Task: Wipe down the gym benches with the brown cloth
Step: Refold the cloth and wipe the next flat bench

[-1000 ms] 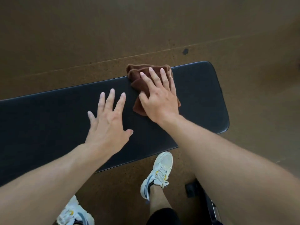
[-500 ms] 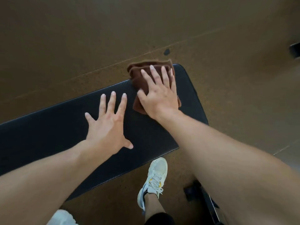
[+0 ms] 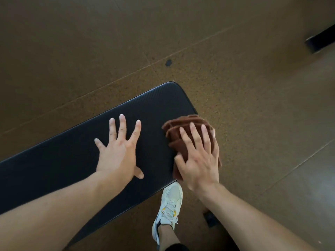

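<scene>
The bench (image 3: pixel 68 160) top lies bare from the left hand (image 3: pixel 119 153) toward 9 o'clock. At 3 o'clock the right hand (image 3: pixel 197 160) on the cloth (image 3: pixel 181 127) blocks the bench end. Open floor (image 3: pixel 253 115) beyond, from 12 to 3.

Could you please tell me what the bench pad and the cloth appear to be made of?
The bench pad looks like black vinyl or faux leather: matte, with a fine ribbed grain and a soft sheen along its edge. The brown cloth looks like terry or microfibre: fuzzy, folded in soft layers.

matt ribbed black bench pad (image 3: pixel 72 160), fuzzy brown cloth (image 3: pixel 174 134), speckled floor (image 3: pixel 253 124)
</scene>
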The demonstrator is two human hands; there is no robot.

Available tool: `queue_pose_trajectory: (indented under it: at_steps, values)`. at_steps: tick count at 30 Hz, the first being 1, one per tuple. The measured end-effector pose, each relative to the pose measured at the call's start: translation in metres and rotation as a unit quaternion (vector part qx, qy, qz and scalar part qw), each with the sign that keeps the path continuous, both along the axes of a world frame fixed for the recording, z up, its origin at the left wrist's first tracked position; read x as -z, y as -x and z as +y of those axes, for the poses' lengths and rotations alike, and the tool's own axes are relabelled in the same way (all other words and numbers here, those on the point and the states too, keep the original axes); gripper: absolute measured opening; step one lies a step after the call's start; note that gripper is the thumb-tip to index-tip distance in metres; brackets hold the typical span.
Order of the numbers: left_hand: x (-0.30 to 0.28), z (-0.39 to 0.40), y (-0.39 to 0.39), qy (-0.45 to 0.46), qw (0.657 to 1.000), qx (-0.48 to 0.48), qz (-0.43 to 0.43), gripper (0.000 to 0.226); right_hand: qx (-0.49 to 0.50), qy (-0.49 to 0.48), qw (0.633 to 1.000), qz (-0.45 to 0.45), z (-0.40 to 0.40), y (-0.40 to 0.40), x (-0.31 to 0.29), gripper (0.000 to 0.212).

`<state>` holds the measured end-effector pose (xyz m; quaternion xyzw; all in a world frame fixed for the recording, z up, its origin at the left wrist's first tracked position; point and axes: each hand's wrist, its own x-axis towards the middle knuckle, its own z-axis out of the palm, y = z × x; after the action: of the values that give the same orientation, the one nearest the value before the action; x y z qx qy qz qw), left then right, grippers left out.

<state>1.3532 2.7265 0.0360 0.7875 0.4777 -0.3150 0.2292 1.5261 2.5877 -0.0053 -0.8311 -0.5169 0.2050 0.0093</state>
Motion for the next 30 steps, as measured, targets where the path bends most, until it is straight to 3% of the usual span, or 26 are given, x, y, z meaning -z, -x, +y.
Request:
queue_pose_trajectory:
  at_steps: [4,7,11,13,15,20,24,28,30]
  values:
    - [-0.001,-0.002,0.000,-0.006,1.000,-0.002,-0.004,0.155,0.011,-0.006,1.000,0.027,0.072,-0.027,-0.005,0.072]
    - [-0.001,-0.003,0.002,-0.016,1.000,-0.003,-0.017,0.154,0.099,-0.002,0.988,0.119,0.123,-0.045,-0.012,0.070]
    - [-0.002,-0.004,0.009,-0.025,0.999,0.001,-0.030,0.152,0.186,-0.036,0.966,0.179,0.110,-0.049,-0.019,0.061]
    - [-0.002,-0.006,0.011,-0.029,0.999,0.003,-0.039,0.148,0.219,-0.048,0.961,0.161,0.066,-0.043,-0.021,0.056]
    - [-0.004,-0.006,0.010,-0.030,0.999,0.007,-0.041,0.147,0.238,0.001,0.965,0.111,0.022,-0.042,-0.025,0.056]
    - [-0.006,-0.006,0.008,-0.028,0.999,0.009,-0.039,0.147,0.128,0.169,0.977,-0.001,0.009,-0.071,-0.054,0.062]
    - [-0.004,-0.006,0.009,-0.035,0.999,0.012,-0.033,0.147,0.091,0.055,0.993,-0.051,0.042,-0.090,-0.092,0.053]
    - [-0.004,-0.005,0.009,-0.035,0.999,0.019,-0.027,0.147,0.120,-0.102,0.985,0.066,0.085,-0.083,-0.123,0.049]
    - [-0.003,-0.004,0.010,-0.034,0.999,0.018,-0.031,0.147,0.095,-0.071,0.986,0.119,0.105,-0.073,-0.119,0.048]
